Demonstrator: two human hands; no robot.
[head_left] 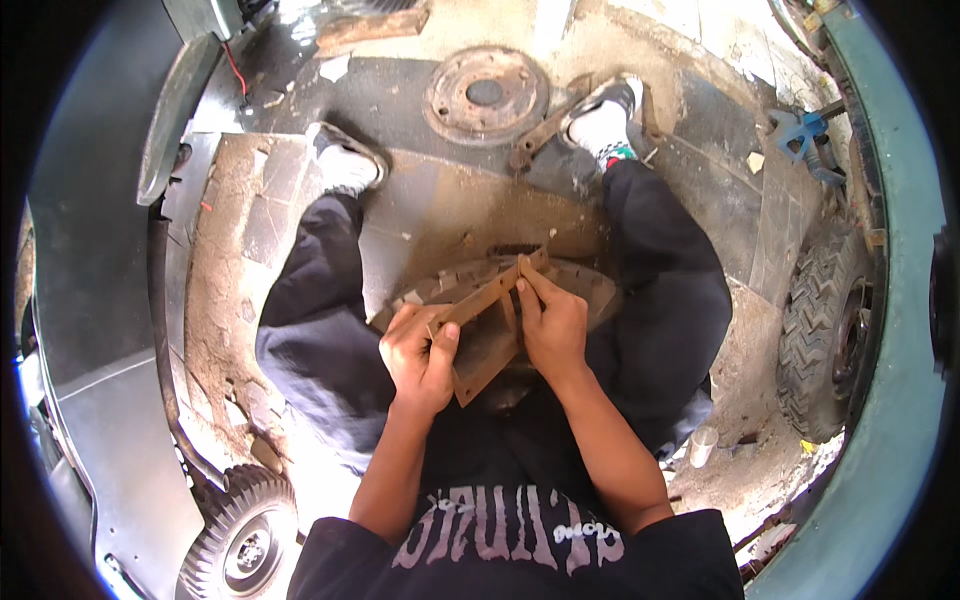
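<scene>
Between my knees I hold a brown, rusty-looking angled metal bracket (485, 361) with small holes along its edges. My left hand (418, 358) is closed round its left end, the thumb lying on the upper flange. My right hand (552, 322) pinches the far right end, with the index finger and thumb near the tip. Behind and below the bracket is a round, blocky-edged object (590, 288), probably a tyre, mostly hidden by my hands and the bracket.
A rusty wheel disc (447, 97) lies on the floor between my feet, beside a long metal bar (548, 127). Tyred wheels stand at the right (822, 335) and lower left (245, 540). A blue tool (797, 135) is at upper right. Large panels flank both sides.
</scene>
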